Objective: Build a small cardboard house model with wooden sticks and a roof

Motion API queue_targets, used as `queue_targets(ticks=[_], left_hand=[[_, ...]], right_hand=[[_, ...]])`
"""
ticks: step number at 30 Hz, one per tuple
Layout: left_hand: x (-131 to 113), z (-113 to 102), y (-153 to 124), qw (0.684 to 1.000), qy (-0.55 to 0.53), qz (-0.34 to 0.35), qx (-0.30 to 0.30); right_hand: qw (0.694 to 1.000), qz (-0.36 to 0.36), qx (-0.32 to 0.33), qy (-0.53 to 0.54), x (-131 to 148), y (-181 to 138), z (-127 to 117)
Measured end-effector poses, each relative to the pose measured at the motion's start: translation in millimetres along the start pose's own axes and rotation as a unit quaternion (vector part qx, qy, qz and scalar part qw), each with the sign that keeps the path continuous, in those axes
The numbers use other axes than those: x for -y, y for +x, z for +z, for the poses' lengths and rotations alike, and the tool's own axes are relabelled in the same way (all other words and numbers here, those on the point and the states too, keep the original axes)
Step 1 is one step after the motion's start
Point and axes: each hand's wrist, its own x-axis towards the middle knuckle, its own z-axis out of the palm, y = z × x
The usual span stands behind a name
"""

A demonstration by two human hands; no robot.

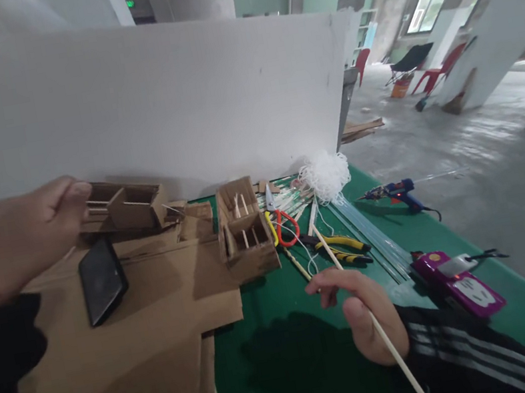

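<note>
Stick point(355, 292), thin and wooden, sits pinched in the right hand point(362, 314) over the desk's point(293, 367) near edge; its long axis runs from low right, near the striped sleeve, up and leftward toward the pliers point(343, 249) and scissors point(281, 223). The left hand point(21, 242) closes its grip on a small cardboard box point(127, 207) held above the cardboard sheets point(130, 342) at the desk's left side. A second cardboard box point(245, 237) stands between the hands, nearer the stick's far tip. Bare green desk lies open near the right hand.
</note>
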Motion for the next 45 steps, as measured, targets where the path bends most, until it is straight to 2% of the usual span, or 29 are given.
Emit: queue_targets(ticks=[1,2,5,8,11,15,23,29,33,38,41,45], left_hand=[[-2.2,0.9,13.0,0.997,0.044,-0.040,0.043],[-3.8,2.9,25.2,0.994,0.059,-0.049,0.082],[-4.1,17.0,53.4,0.990,0.069,-0.034,0.119],[-1.1,38.2,65.9,0.988,0.065,0.010,0.138],[1.1,55.8,67.7,0.989,0.049,0.045,0.134],[3.5,66.4,69.8,0.991,0.038,0.052,0.120],[-10.4,56.4,61.9,0.993,0.055,0.036,0.094],[-47.6,44.4,52.0,0.993,0.072,0.067,0.062],[-99.2,43.6,42.6,0.984,0.021,0.148,0.098],[-163.2,47.6,7.6,0.964,-0.028,0.238,0.111],[-178.4,51.8,-12.0,0.960,-0.019,0.264,0.089],[-183.2,50.9,-28.7,0.950,-0.004,0.305,0.067]], right_hand=[[1.000,0.010,-0.001,-0.008,-2.0,0.5,-0.7],[1.000,0.022,-0.002,-0.014,-4.0,0.9,-1.5],[0.998,0.054,-0.003,-0.019,-8.2,2.2,-4.7],[0.996,0.081,0.015,-0.021,-8.7,5.7,-8.2],[0.995,0.079,0.039,-0.041,-7.5,10.1,-10.9],[0.995,0.056,0.061,-0.064,-6.1,14.4,-12.3],[0.983,0.052,0.101,-0.143,-10.8,21.7,-14.4],[0.963,0.049,0.144,-0.221,-22.5,24.2,-19.1],[0.953,0.042,0.179,-0.242,-23.4,24.9,-18.4],[0.962,0.028,0.157,-0.222,-19.0,25.5,-18.0],[0.971,0.015,0.138,-0.195,-20.2,23.8,-20.2],[0.981,0.000,0.146,-0.128,-18.8,20.8,-23.3]])
